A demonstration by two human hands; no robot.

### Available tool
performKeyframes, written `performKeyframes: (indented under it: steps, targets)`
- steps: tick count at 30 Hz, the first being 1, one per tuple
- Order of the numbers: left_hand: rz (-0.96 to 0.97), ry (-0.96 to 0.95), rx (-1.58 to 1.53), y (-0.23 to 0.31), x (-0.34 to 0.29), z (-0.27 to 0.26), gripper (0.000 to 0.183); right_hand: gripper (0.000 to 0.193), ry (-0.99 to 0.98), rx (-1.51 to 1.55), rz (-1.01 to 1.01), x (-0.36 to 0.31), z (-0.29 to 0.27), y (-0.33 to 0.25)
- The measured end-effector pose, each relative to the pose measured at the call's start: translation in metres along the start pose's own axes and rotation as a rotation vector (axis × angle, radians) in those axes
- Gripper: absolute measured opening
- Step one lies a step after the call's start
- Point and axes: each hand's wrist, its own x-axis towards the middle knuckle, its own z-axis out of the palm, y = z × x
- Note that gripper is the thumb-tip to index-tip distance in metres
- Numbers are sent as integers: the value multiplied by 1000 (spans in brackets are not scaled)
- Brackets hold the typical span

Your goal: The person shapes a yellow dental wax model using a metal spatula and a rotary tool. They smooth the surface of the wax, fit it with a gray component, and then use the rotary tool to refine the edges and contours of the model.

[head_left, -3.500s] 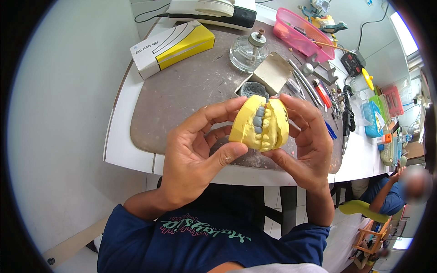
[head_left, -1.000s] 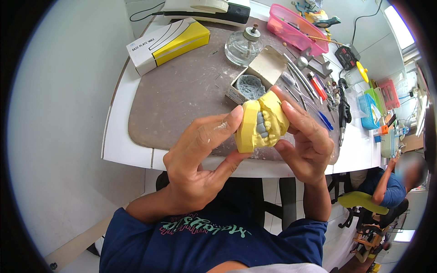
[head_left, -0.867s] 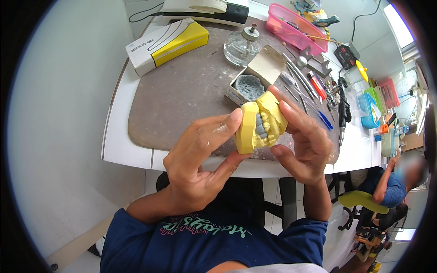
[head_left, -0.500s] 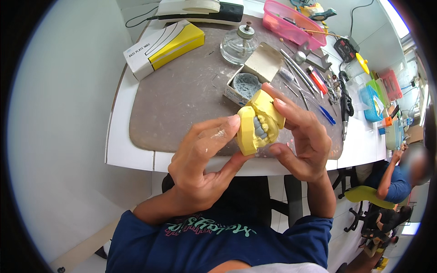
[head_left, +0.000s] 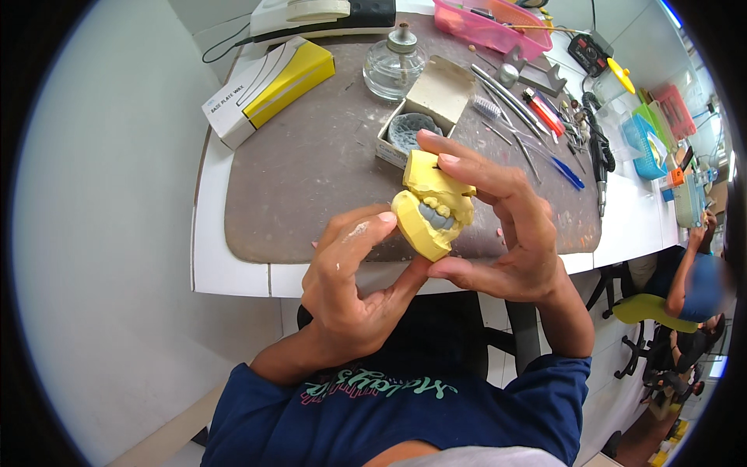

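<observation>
Two halves of a yellow dental cast are held together above the bench's near edge. The lower half (head_left: 415,226) carries grey wax teeth (head_left: 436,217) along its row. My left hand (head_left: 350,272) grips that half, thumb below and forefinger at its left end. The upper half (head_left: 429,173) rests tilted against it, tooth side facing the grey teeth. My right hand (head_left: 502,222) closes round the upper half, its fingers over the top and back, its thumb near the lower half's bottom corner. Just behind the cast stands an open small box with grey wax (head_left: 411,131).
A glass spirit burner (head_left: 394,66) stands behind the wax box. To the left lies a yellow and white carton (head_left: 272,89). Several hand tools, a red lighter (head_left: 545,113) and a blue pen (head_left: 566,173) lie at right. A pink basket (head_left: 490,31) sits at the back; a co-worker (head_left: 685,288) sits far right.
The cast has turned in my hands, so the grey teeth now face more toward me. My right thumb has moved down to the lower half's bottom corner. The view has shifted slightly.
</observation>
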Motion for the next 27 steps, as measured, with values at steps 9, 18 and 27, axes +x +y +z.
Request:
performKeyframes:
  steps: [9,18,27]
  targets:
    - [-103,-109,-69,6,3,-6,72,71,-29,67,56,1,-6,-2]
    - [-220,-152,-248,7,9,-10,81,63,-55,151,117,5,-15,-1]
    - [-247,-198,-254,6,14,-13,78,73,326,265,249,3,-25,-12]
